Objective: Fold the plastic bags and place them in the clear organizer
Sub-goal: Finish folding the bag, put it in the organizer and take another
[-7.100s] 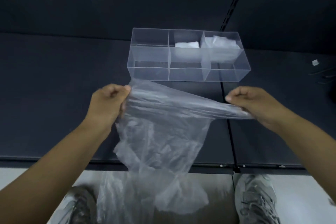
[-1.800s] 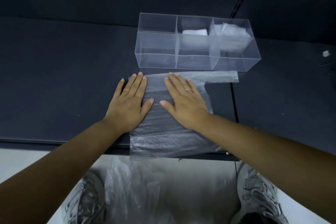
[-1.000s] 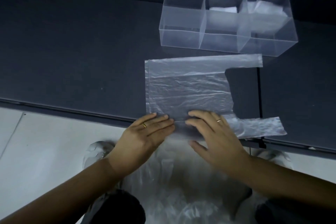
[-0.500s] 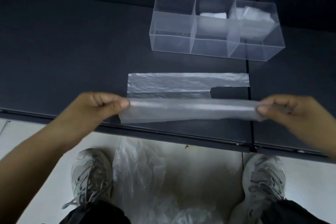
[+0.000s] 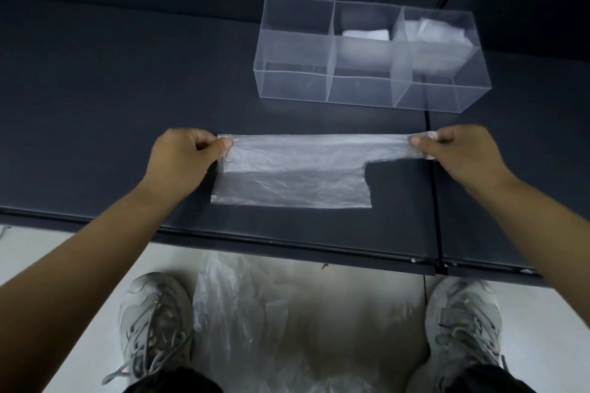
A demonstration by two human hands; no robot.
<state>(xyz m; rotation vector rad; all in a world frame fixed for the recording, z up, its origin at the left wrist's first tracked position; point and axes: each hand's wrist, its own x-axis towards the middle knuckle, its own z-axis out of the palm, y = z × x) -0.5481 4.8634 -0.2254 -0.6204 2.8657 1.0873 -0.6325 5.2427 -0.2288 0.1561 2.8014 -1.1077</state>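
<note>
A clear plastic bag (image 5: 297, 179) lies folded in half lengthwise on the dark table (image 5: 111, 99). My left hand (image 5: 182, 159) pinches its far left corner. My right hand (image 5: 463, 156) pinches the far right end, at the handles. Both hold the folded edge down along the bag's far side. Behind it stands the clear organizer (image 5: 297, 51) with three compartments. The left compartment holds nothing. A folded bag (image 5: 367, 33) sits in the middle one, and another bag (image 5: 431, 30) in the right one.
The table's front edge (image 5: 287, 242) runs just below the bag. More loose plastic bags (image 5: 271, 322) lie on the floor between my two shoes. A seam (image 5: 434, 201) splits the table top at the right.
My hands carried the near edge of the bag away from me and laid it on the far edge, halving the bag. Before that they had pressed it flat.
</note>
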